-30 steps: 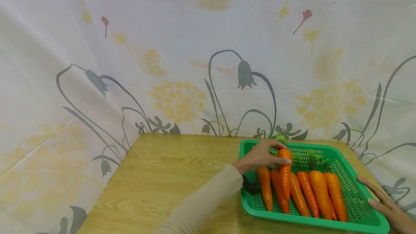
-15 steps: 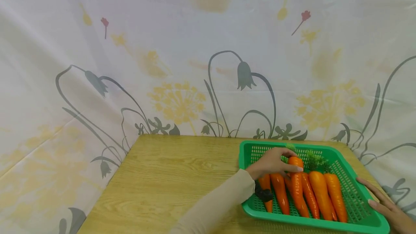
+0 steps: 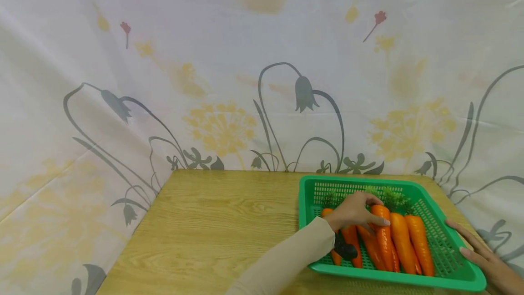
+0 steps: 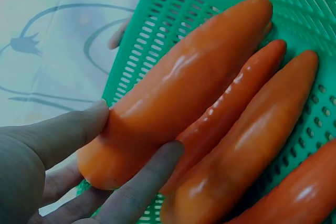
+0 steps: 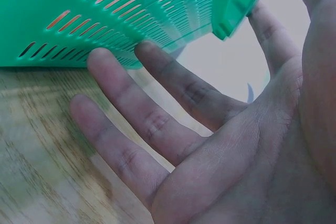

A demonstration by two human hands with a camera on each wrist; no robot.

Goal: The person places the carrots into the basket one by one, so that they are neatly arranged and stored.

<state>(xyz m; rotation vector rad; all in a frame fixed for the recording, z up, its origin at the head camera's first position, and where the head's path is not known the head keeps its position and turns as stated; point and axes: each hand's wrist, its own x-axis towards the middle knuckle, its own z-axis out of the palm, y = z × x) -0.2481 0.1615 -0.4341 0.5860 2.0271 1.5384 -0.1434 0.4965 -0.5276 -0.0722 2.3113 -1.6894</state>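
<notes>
My left hand [image 3: 355, 211] grips the thick top end of an orange carrot [image 3: 384, 238] inside the green basket [image 3: 348, 180]. In the left wrist view, the thumb [image 4: 79, 129] lies on one side of this carrot [image 4: 178, 77] and the fingers on the other. Its tip points toward the near side of the basket. Several other carrots [image 3: 420, 245] lie side by side around it, some partly hidden by the hand and wrist. My right hand [image 3: 489, 263] touches the basket's right side; in the right wrist view its fingers [image 5: 149, 124] are extended against the slotted wall.
Green leafy tops [image 3: 393, 197] show at the back of the basket. The basket stands at the right of a wooden table [image 3: 221, 222]. Behind the table hangs a pale flower-patterned cloth [image 3: 204, 35]. A black strap piece [image 3: 345, 248] sits at my left wrist.
My left hand has moved right and lowered the carrot it holds from above the others down among those in the basket. The right hand stays at the basket's right side.
</notes>
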